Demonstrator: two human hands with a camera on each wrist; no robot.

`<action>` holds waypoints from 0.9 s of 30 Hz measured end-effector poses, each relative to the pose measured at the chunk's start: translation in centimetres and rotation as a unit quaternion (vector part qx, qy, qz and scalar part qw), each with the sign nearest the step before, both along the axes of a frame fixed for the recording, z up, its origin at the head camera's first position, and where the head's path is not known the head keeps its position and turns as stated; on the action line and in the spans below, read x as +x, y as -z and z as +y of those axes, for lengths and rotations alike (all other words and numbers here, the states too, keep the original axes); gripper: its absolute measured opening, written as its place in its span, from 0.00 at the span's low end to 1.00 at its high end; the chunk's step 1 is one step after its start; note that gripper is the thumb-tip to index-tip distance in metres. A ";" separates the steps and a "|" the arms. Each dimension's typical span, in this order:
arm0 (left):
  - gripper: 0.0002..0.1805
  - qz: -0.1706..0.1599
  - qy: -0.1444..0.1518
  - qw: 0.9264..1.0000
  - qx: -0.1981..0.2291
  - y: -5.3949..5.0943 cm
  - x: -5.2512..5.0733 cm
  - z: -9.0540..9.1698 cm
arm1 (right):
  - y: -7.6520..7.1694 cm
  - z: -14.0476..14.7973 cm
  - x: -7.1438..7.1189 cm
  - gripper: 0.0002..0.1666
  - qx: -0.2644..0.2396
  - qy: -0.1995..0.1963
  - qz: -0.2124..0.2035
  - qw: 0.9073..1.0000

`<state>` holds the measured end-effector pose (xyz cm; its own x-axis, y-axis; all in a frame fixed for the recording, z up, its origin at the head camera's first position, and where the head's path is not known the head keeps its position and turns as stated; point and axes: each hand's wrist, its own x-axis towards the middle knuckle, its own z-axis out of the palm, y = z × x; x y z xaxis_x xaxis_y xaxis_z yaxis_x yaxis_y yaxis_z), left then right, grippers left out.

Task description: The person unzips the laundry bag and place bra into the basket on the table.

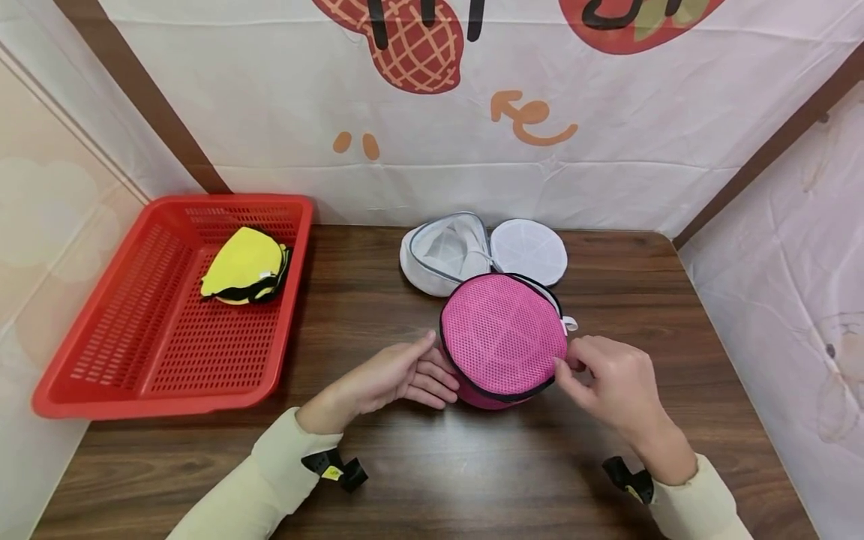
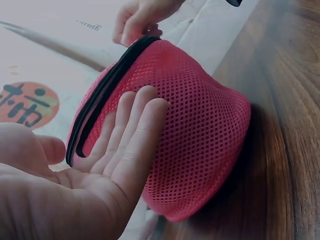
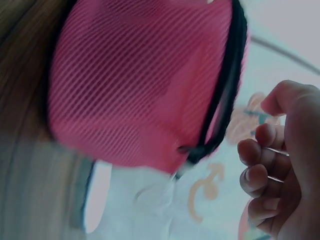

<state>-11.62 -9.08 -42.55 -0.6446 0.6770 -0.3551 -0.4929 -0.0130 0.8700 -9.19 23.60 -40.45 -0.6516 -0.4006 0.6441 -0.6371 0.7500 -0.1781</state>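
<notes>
A pink mesh bag (image 1: 505, 334) with a black zipper edge and a round top stands on the table, a white tab at its right. My left hand (image 1: 398, 375) is at its left side, fingers extended; in the left wrist view the fingers of this hand (image 2: 115, 150) lie along the mesh (image 2: 200, 120), and whether they touch is unclear. At the bag's right edge is my right hand (image 1: 610, 382), fingers bent. The right wrist view shows this hand (image 3: 280, 165) loosely curled, holding nothing, with a gap to the bag (image 3: 135, 85).
A red basket (image 1: 286, 315) at the left holds a yellow item with black trim (image 1: 246, 262). Behind the pink bag are a white mesh bag (image 1: 425, 274) with grey edging and a round white mesh piece (image 1: 529, 251). A printed cloth (image 1: 270, 112) hangs behind the table (image 1: 648, 300).
</notes>
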 end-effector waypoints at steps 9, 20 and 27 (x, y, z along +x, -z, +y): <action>0.29 -0.004 -0.013 1.000 0.020 0.2 -0.4 0.1 | -1.5 -4.6 0.4 0.24 0.050 -0.060 -0.036 0.996; 0.26 -0.006 -0.011 1.000 0.022 0.3 -0.4 0.5 | -1.1 -7.6 0.1 0.22 0.095 -0.082 -0.056 0.990; 0.25 -0.003 -0.004 1.000 0.030 0.2 -0.3 0.7 | -0.7 -8.3 0.0 0.23 0.121 -0.064 -0.069 0.988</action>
<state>-11.96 -8.38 -42.77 -0.6480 0.6922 -0.3176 -0.4974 -0.0688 0.8648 -9.19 15.30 -39.73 -0.6608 -0.6165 0.4281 -0.7114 0.6963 -0.0953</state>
